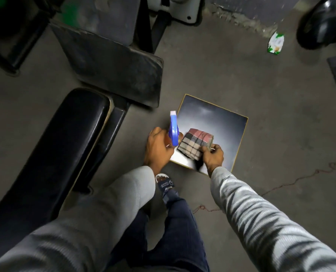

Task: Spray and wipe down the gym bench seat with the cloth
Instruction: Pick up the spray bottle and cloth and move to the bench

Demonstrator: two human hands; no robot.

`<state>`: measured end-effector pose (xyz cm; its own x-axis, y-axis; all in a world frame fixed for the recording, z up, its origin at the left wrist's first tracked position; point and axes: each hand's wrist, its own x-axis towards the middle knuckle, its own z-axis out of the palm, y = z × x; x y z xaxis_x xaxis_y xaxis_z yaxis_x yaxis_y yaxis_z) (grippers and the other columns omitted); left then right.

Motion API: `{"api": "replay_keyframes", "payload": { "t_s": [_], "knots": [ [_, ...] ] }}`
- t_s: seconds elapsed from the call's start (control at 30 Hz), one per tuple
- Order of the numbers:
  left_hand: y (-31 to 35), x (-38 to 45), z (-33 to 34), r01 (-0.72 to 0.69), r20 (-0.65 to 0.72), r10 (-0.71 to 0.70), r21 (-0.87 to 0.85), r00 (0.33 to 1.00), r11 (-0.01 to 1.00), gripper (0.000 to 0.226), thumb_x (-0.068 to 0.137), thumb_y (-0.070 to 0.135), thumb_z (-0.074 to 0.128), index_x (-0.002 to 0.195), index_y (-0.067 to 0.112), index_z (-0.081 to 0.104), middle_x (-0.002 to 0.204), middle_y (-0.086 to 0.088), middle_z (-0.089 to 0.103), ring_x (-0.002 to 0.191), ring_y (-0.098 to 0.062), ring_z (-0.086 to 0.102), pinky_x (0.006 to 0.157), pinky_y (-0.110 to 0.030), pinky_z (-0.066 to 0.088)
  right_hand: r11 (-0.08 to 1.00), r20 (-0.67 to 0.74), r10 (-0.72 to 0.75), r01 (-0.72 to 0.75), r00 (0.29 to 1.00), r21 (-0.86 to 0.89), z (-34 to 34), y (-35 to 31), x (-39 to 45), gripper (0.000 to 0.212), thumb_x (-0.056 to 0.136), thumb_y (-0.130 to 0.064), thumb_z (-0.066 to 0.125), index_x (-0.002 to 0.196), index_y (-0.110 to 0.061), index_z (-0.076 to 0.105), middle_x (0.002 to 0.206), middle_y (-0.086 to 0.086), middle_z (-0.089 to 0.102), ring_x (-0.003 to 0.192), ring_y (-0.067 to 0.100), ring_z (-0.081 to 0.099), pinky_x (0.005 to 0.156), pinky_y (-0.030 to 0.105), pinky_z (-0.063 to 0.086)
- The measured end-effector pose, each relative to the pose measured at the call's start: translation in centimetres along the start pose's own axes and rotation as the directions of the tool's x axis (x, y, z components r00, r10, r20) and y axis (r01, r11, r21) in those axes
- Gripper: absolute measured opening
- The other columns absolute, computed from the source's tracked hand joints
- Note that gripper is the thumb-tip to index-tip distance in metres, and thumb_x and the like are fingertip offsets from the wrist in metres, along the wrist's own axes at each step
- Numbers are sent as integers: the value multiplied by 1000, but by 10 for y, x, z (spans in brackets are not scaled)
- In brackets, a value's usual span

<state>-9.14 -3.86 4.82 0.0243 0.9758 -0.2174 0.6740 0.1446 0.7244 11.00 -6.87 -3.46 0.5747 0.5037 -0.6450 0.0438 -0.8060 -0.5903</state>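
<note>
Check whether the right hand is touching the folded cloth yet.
Touching. The head view shows the right hand with its fingers curled over the lower right edge of the checked cloth, gripping it above the dark board.

the bench seat point(45, 154) lies left of the board point(218, 122), on which the cloth point(194, 146) sits beside the spray bottle point(174, 130).

Both arms reach down, left hand point(157, 146) and right hand point(212, 156) clenched.

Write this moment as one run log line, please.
left hand: holds blue spray bottle | right hand: grips folded checked cloth | both over dark square board on floor | bench seat: untouched, at left
</note>
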Motion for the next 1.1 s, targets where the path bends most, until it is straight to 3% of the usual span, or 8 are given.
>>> {"api": "replay_keyframes", "payload": {
  "t_s": [0.07, 0.17, 0.33, 0.5, 0.7, 0.93, 1.1],
  "knots": [
    [-9, -17, -25, 43, -46, -44, -32, 998, 999, 27, 87, 37, 82, 104, 16, 75, 99, -9, 65, 96, -33, 66, 86, -44, 56, 1000, 41, -30, 30, 999, -4, 16, -5, -20, 19, 89, -26, 80, 101, -19, 67, 103, 5, 73, 103, 33, 72, 100, 41, 58],
    [-26, -43, -67, 92, -118, -98, -51, 988, 994, 26, 89, 38, 81, 97, 14, 73, 95, -11, 66, 93, -34, 67, 83, -44, 56, 994, 78, -96, 99, 992, -40, 43, -5, -42, 19, 85, -32, 80, 94, -26, 64, 103, 7, 77, 101, 39, 75, 96, 57, 62],
    [-70, -92, -137, 173, -249, -188, -82, 950, 982, 29, 86, 40, 82, 96, 14, 73, 99, -10, 68, 95, -30, 66, 84, -39, 55, 973, 159, -196, 212, 968, -89, 87, -25, -116, 24, 88, -31, 81, 105, -20, 68, 106, 9, 78, 102, 39, 75, 98, 55, 61],
    [-119, -145, -207, 230, -362, -291, -203, 886, 952, 26, 83, 29, 84, 92, 9, 71, 101, -17, 68, 96, -37, 66, 86, -43, 56, 936, 286, -279, 326, 917, -131, 140, -40, -201, 28, 93, -26, 80, 115, -10, 72, 107, 6, 76, 106, 28, 72, 105, 39, 57],
    [-188, -210, -267, 327, -498, -420, -266, 758, 907, 22, 81, 21, 84, 89, 7, 70, 101, -16, 68, 97, -37, 65, 80, -31, 45, 901, 409, -334, 415, 849, -127, 221, -39, -285, 21, 93, -19, 78, 109, -13, 68, 109, 12, 77, 106, 36, 75, 100, 54, 62],
    [-256, -268, -315, 433, -581, -529, -310, 619, 847, 26, 81, 25, 84, 92, 5, 72, 101, -16, 67, 100, -38, 65, 83, -41, 52, 849, 581, -335, 505, 742, -155, 297, -29, -365, 24, 94, -15, 78, 110, -12, 61, 109, 12, 72, 100, 34, 73, 96, 56, 62],
    [-297, -284, -329, 491, -594, -619, -389, 514, 780, 25, 79, 26, 86, 93, 10, 72, 100, -13, 67, 100, -37, 65, 85, -42, 54, 813, 713, -250, 542, 655, -213, 353, -26, -388, 19, 102, -5, 69, 119, -1, 60, 105, 17, 73, 82, 26, 66, 72, 41, 56]
  ]
}}
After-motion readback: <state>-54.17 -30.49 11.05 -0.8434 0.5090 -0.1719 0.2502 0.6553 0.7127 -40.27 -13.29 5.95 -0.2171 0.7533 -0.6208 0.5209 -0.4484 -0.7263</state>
